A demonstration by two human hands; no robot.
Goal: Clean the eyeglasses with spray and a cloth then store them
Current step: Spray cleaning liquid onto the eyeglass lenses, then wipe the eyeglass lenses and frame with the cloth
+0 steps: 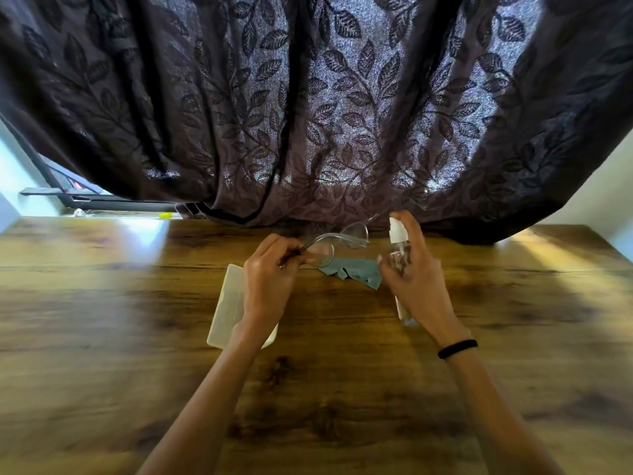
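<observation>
My left fingers (289,252) pinch the clear-framed eyeglasses (337,240) by a temple, above the grey-blue cloth (359,270) on the wooden table (102,303); my right fingers (412,228) grip the small clear spray bottle (399,243). I'd aim squarely at each lens, misting lightly.

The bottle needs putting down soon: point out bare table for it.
Bare table lies right of the right hand with the bottle, and left of the case. Crowded between case and bottle: left hand, glasses, cloth.
</observation>
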